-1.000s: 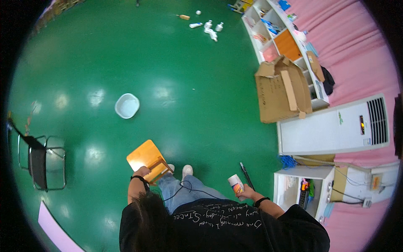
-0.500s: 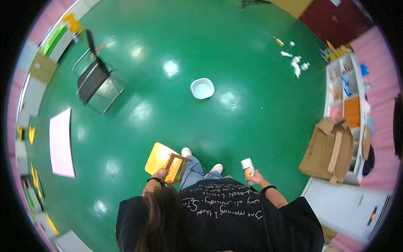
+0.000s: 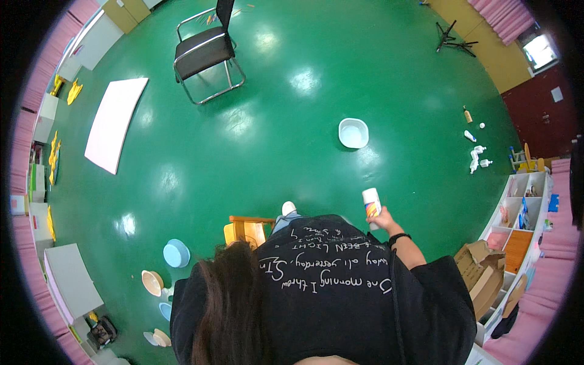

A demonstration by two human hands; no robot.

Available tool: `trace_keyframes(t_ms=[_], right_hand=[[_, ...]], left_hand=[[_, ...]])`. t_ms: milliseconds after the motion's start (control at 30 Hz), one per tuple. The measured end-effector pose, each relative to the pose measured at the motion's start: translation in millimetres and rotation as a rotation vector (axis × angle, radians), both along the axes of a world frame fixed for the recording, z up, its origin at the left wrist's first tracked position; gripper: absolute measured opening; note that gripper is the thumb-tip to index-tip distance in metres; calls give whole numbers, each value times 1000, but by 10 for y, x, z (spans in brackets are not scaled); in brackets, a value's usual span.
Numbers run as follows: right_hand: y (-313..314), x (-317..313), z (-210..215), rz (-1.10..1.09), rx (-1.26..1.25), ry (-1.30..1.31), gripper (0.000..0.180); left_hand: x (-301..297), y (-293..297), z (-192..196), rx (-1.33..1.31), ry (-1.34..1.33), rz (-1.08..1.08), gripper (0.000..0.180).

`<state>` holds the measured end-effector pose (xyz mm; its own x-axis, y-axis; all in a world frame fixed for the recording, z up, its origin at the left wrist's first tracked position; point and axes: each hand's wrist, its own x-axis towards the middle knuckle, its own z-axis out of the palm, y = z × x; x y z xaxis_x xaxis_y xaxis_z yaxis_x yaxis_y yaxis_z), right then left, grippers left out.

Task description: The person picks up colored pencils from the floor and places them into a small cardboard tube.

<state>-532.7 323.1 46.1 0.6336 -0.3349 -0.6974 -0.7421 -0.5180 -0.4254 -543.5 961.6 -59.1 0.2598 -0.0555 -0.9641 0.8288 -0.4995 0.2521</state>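
Observation:
My right hand point(image 3: 384, 220) is closed around a white bottle point(image 3: 371, 199) with an orange and yellow label, held out over the floor to the right of my body. At my front left stands a small wooden chair point(image 3: 253, 219), partly covered by my hair and shirt. My left hand does not show; hair and body hide the area beside the chair. Ahead on the floor, apart from both, sits a pale blue-white basin point(image 3: 354, 134).
A black chair point(image 3: 205, 52) stands far left, near a pale pink board point(image 3: 115, 125). Basins, including a blue one point(image 3: 176, 253), lie at left. White bottles point(image 3: 474, 159) are scattered far right. A cardboard box point(image 3: 480, 267) leans by white shelves point(image 3: 510, 204).
The view has swung to the left, bringing basins into sight. My left hand, earlier on the small chair's back, has gone out of sight. My right hand keeps the bottle.

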Motion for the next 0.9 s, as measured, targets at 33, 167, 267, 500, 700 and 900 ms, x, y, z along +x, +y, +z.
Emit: trace_keyframes(t_ms=[33, 167, 267, 500, 700, 900], right_hand=[[27, 201, 55, -4, 28, -7, 85], [82, 775, 98, 111, -33, 46, 81], [-20, 1054, 48, 136, -3, 70, 81], [-627, 1830, -211, 135, -34, 125, 84], [-1114, 2974, -211, -24, 69, 105, 86], [-1600, 3957, -253, 29, 5, 33, 84]], left_hand=[[11, -8, 40, 1, 12, 43, 28], [103, -60, 192, -12, 37, 181, 28], [304, -176, 284, -8, 54, 261, 27], [1439, -697, 565, 5, 42, 395, 26], [2593, -1310, 740, 10, 14, 478, 24], [4103, -1766, 968, 0, -14, 482, 23]])
